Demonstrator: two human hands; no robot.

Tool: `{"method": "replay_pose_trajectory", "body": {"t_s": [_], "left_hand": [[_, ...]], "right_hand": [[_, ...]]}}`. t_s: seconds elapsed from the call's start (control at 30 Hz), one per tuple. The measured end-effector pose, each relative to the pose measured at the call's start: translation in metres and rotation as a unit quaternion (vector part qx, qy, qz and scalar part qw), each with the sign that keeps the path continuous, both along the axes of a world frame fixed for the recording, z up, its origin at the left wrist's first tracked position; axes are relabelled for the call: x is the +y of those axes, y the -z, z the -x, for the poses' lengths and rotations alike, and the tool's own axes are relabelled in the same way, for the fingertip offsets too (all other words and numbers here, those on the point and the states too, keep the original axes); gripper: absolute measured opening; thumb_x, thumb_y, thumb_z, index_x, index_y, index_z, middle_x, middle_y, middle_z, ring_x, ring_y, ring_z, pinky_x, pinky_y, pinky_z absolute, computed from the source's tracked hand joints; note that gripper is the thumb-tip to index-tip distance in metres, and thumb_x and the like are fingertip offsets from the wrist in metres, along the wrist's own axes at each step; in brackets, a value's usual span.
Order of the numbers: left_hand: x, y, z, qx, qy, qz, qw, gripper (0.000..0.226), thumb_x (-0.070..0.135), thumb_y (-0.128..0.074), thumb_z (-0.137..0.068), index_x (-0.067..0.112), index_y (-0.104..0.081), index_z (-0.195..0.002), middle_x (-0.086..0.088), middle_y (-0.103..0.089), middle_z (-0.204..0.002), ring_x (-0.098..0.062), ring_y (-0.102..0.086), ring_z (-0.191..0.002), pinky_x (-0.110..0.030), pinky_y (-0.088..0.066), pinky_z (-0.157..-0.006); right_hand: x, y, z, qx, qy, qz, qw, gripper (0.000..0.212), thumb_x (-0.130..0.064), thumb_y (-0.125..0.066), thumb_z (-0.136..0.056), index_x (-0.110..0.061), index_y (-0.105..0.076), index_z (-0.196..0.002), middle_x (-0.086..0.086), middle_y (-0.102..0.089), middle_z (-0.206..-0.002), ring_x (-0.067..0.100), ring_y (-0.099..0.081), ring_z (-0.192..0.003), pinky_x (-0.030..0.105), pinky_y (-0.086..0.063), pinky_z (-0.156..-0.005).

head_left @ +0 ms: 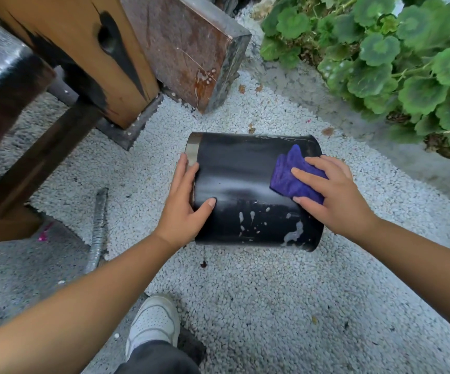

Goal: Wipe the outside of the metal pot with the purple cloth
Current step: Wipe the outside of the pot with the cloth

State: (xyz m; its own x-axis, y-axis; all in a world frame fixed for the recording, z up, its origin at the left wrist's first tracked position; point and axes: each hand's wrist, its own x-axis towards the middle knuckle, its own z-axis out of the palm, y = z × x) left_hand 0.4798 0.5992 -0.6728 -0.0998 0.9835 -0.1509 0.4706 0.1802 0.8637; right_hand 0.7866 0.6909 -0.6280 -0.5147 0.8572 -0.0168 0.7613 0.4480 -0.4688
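Head view: metal pot (248, 184) lying on its side on white gravel (245, 287), centre of the frame, dark curved wall up, bright metal band at its left end. Left hand (184, 201) flat against that left end, fingers straight along the band and thumb laid on the wall, bracing rather than gripping. Right hand (331, 195) at the right end, fingers nearly straight and spread, pressing the folded purple cloth (294, 175) onto the upper right of the wall; nothing clasped.

Whitish splashes and a pale smear (294, 233) on the lower right of the wall, below the cloth, judged not yet wiped.

Advice for the step: keep the palm broad on the cloth so the whole pad bears down. Draw long strokes along the wall toward the braced hand, overlapping each pass. Hold the left end firm, since a round wall on loose stones will likely roll. Turn the pot bit by bit to bring the splashed strip, then the underside, up under the cloth. Refold once a face looks soiled.
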Motion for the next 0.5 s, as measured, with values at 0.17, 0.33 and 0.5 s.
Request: {"method": "replay_pose_trajectory", "body": {"t_s": [0.17, 0.33, 0.5], "left_hand": [[0.020, -0.010, 0.005, -0.077, -0.026, 0.021, 0.996, 0.088, 0.055, -0.059, -0.082, 0.019, -0.025, -0.154, 0.014, -0.007, -0.163, 0.015, -0.008, -0.144, -0.010, -0.016, -0.115], [0.043, -0.035, 0.015, -0.122, -0.030, 0.088, 0.988, 0.070, 0.065, -0.059, -0.072, 0.041, -0.048, -0.136, 0.011, -0.017, -0.163, 0.006, -0.016, -0.144, -0.014, -0.019, -0.113], [0.050, -0.048, 0.025, -0.213, -0.044, 0.129, 0.968, 0.072, 0.046, -0.064, -0.077, 0.025, -0.045, -0.143, 0.011, -0.044, -0.146, -0.007, -0.045, -0.132, -0.035, -0.033, -0.115]], "right_hand": [[0.009, -0.009, 0.019, 0.036, 0.099, 0.009, 0.994, 0.045, -0.019, -0.077, -0.081, -0.015, -0.066, -0.125, 0.011, -0.060, -0.131, 0.037, -0.048, -0.121, 0.027, -0.025, -0.106], [0.028, -0.031, 0.025, 0.017, 0.102, 0.019, 0.994, 0.041, -0.020, -0.077, -0.080, -0.015, -0.070, -0.120, 0.008, -0.067, -0.124, 0.030, -0.059, -0.115, 0.021, -0.030, -0.101], [0.046, -0.032, 0.035, 0.013, 0.130, 0.060, 0.990, 0.039, -0.030, -0.072, -0.083, -0.021, -0.069, -0.121, 0.005, -0.070, -0.120, 0.024, -0.061, -0.112, 0.016, -0.033, -0.088]]}}
